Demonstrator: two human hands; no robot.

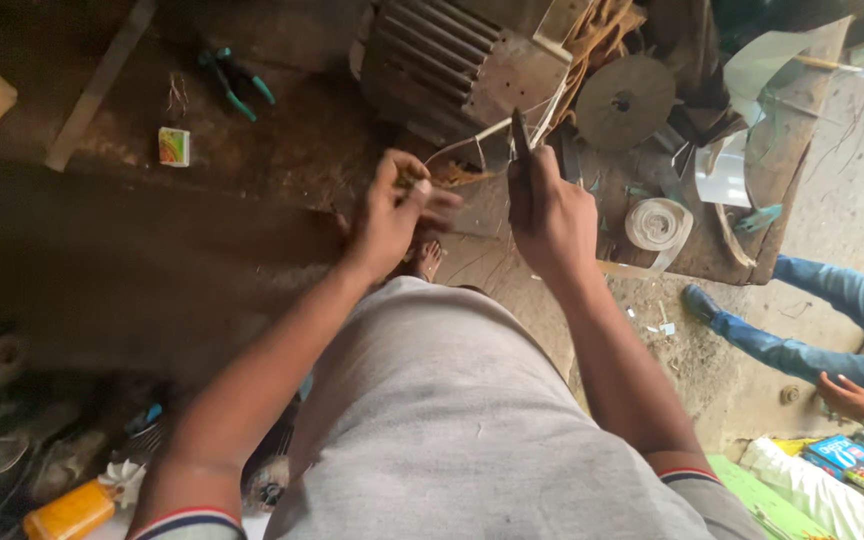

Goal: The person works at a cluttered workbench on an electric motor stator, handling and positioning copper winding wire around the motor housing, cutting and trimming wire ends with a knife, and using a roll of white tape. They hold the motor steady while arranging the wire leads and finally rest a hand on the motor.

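My left hand pinches a small bunch of thin copper-coloured wires that run out from a finned electric motor on the workbench. My right hand is closed around the dark handles of a pair of scissors, its blades pointing up toward pale wire strands beside the motor. The two hands are close together, just in front of the motor.
Green-handled pliers, a small box, a metal disc and a roll of white tape lie on the wooden bench. Another person's legs in jeans and hand are at the right. An orange bottle sits low left.
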